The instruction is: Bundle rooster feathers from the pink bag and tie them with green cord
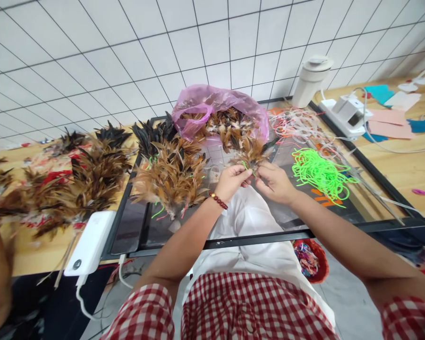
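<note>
My left hand [231, 181] and my right hand [275, 181] meet over a dark framed glass board [361, 222], both pinching one small bundle of brown feathers [252, 154] with a thin green cord [247, 166] looped at its base. A beaded bracelet sits on my left wrist. Just left of my hands lies a heap of tied feather bundles [170, 174]. Behind them a pink plastic bag [212, 101] holds loose brown feathers. A pile of neon green cords [317, 171] lies to the right of my right hand.
More feather bundles [88, 179] cover the wooden table on the left. A white power bank [90, 242] with a cable lies at the table edge. White and orange cords [297, 123], a white jar [310, 80], a white device [347, 111] and felt sheets [393, 123] sit at the right. A red basket [310, 259] stands on the floor.
</note>
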{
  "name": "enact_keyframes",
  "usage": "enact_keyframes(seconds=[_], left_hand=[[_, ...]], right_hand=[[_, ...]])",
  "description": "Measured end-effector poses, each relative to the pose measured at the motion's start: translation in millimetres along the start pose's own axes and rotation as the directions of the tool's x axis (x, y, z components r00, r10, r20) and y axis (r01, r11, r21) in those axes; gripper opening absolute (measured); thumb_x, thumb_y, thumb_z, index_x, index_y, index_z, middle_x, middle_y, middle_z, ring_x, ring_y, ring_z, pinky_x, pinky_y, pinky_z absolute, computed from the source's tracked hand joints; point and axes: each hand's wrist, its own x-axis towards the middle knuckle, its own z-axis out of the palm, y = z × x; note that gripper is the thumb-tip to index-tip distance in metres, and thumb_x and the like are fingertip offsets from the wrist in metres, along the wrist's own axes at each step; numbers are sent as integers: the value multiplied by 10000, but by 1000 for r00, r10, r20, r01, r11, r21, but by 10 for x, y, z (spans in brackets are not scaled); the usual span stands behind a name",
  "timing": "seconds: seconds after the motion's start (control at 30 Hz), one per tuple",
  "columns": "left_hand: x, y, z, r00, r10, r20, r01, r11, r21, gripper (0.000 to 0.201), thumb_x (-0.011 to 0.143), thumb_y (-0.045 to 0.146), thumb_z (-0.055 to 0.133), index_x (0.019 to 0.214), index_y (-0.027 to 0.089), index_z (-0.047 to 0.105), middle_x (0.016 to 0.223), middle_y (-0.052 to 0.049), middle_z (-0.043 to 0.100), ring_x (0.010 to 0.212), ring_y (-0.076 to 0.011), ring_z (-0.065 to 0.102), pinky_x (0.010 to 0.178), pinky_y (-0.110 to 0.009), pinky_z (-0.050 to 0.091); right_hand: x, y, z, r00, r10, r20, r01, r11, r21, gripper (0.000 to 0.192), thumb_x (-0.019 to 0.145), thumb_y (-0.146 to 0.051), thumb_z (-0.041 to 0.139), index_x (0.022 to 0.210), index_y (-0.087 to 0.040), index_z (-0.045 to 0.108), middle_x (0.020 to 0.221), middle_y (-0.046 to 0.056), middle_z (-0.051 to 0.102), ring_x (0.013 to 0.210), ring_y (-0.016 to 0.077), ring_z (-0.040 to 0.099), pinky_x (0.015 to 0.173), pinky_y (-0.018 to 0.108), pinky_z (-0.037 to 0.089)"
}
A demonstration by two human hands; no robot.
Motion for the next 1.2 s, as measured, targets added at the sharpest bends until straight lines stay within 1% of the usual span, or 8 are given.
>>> enact_keyframes(seconds=[0.27,0.4,0.57,0.67,0.83,1.0,1.1,1.2], left_hand=[[-330,451,-207,965,240,-102,-223,962,155,317,709,377,877,614,150,677,596,1,645,571,-82,569,588,-208,471],[-923,762,-851,761,514,-397,-343,837,427,189,766,344,819,730,170,754,693,-7,685,666,-116,585,667,-234,471],[-1613,592,-1455,616,545,-569,-1,723,691,228,819,327,693,644,180,701,602,6,608,609,-122,508,626,-244,384],[-1771,360,-1473,621,509,-595,140,675,724,254,843,336,612,643,190,670,595,7,594,618,-136,506,639,-251,371],[-1777,203,-1338,778,292,-556,445,369,816,359,886,329,563,551,200,581,610,-44,625,644,-169,524,630,-287,289],[-1820,341,-1196,760,293,-580,563,148,813,404,936,426,557,602,203,597,751,-129,711,732,-235,636,634,-313,300],[-1767,357,-939,746,505,-433,356,247,901,326,933,415,594,703,199,671,802,-122,726,743,-221,647,681,-316,392],[-1574,220,-644,838,531,-126,-151,448,881,186,917,364,635,852,224,738,800,-69,734,713,-169,646,706,-283,476]], right_hand=[[2,42,-121,943,283,-175,-280,959,42,135,924,-324,545,823,-245,585,1273,141,654,1177,295,624,935,457,521],[-8,44,-114,958,246,-150,-242,969,40,158,917,-353,589,809,-240,605,1335,159,642,1198,316,642,980,500,526],[-70,52,-17,991,135,-20,-135,991,3,114,888,-324,612,836,-230,650,1312,140,674,1105,308,692,959,510,537],[-108,67,30,996,89,32,-88,996,-28,115,880,-325,618,844,-228,668,1321,136,683,1121,319,692,952,518,535],[-134,114,57,998,56,5,-56,998,-40,117,886,-311,624,844,-223,686,1287,145,705,1106,328,705,916,525,542],[-126,115,54,997,78,7,-77,995,-66,144,885,-344,605,838,-233,684,1275,146,714,1107,340,704,890,535,530],[-108,93,55,992,127,19,-124,987,-103,147,881,-347,591,844,-241,686,1286,137,713,1112,332,694,893,523,514],[-89,96,57,984,177,21,-174,978,-115,133,865,-319,593,877,-237,697,1302,128,705,1078,298,694,901,486,504]])
